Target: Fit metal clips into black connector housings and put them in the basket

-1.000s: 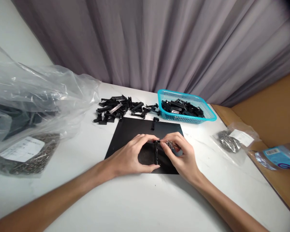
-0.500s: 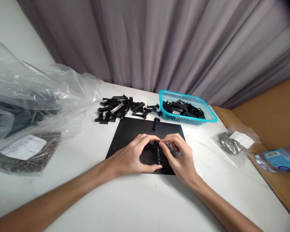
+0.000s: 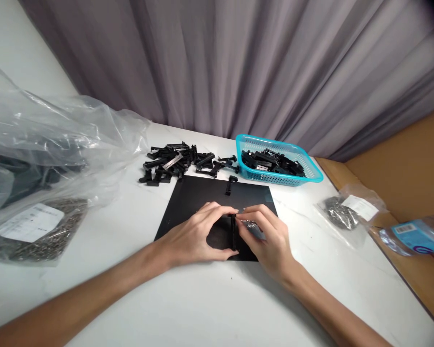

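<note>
My left hand (image 3: 193, 233) grips a slim black plastic part (image 3: 233, 231) by its two ends, thumb at the near end and fingers at the far end. The part is held over a black mat (image 3: 202, 193). At its far end my right hand (image 3: 269, 236) pinches with thumb and forefinger; what lies between those fingertips is too small to make out. Small shiny metal pieces (image 3: 251, 223) show on the mat, partly hidden by my right hand. Another black part (image 3: 231, 185) lies by the mat's far edge.
Behind the mat lies a pile of black parts (image 3: 166, 164). A blue basket (image 3: 282, 181) holds more of them. Clear bags of small metal pieces lie left (image 3: 63, 229) and right (image 3: 340, 212). A large plastic bag (image 3: 75, 125) stands at the left, cardboard (image 3: 405, 168) at the right.
The black part has turned slightly in my left hand and now shows a narrower side. My right fingers stay at its far end, having shifted a little. The view has moved slightly.
</note>
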`<state>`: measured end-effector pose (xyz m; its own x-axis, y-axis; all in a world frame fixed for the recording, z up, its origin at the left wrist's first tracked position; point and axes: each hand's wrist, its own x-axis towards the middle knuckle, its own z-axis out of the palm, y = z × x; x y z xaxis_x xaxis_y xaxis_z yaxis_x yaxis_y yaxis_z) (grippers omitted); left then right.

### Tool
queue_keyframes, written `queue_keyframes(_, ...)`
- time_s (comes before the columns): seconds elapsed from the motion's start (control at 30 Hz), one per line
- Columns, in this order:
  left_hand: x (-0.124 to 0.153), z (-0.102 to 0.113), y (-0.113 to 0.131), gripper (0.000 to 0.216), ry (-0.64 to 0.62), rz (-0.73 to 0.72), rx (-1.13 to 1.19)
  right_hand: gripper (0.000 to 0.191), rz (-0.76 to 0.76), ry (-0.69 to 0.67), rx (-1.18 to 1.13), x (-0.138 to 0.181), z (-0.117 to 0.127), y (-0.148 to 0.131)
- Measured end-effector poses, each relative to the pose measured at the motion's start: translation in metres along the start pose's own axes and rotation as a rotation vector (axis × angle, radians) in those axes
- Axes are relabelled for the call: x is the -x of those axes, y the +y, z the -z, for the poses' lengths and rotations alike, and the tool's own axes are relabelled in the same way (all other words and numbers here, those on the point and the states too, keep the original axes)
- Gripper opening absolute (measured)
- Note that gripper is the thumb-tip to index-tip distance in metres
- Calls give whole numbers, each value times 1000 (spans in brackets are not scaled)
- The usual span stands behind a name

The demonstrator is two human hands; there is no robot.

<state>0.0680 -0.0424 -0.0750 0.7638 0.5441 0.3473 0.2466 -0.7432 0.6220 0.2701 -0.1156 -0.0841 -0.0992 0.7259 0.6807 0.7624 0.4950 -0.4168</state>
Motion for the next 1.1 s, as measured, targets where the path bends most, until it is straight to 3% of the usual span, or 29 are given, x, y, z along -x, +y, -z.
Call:
queue_keyframes(0.17, 0, 2, 1, 67, -18, 12, -10, 16, 19, -28, -43, 0, 4, 2)
queue_keyframes(0.47, 0, 1, 2, 66, -13, 102, -9, 16, -295, -120, -326, -4, 9, 5)
queue_keyframes(0.8, -1, 2, 2, 67, -89, 150, 5, 21, -470, -156, -443, -6, 7, 12)
queue_keyframes(1.1, -3, 3, -3, 65, -125, 96, -13, 22, -507, -206, -478, -7, 7, 18)
